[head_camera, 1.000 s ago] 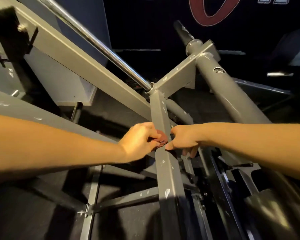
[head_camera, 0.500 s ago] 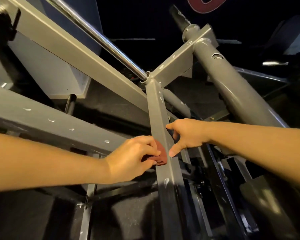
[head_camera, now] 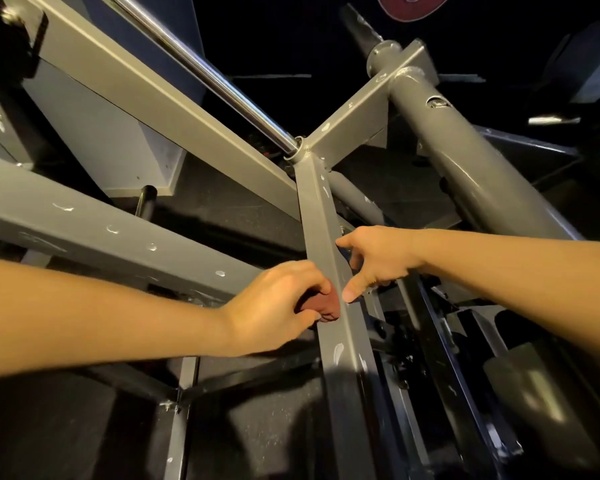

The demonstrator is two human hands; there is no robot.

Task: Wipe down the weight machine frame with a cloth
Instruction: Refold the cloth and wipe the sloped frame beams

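Two bare hands meet at one grey square-section upright of the weight machine frame. The left hand curls its thumb and fingers round a bunched reddish-brown cloth, pressing it against the upright's left face at mid-height. The right hand rests on the upright's right edge, thumb and index finger extended, remaining fingers loosely bent, gripping nothing. The upright's long axis runs from the lower frame edge up to a welded junction, where a chrome bar and a diagonal grey beam converge from upper left. Dark open gaps lie beside the upright on both sides. A thick round grey tube slants at right, well apart.
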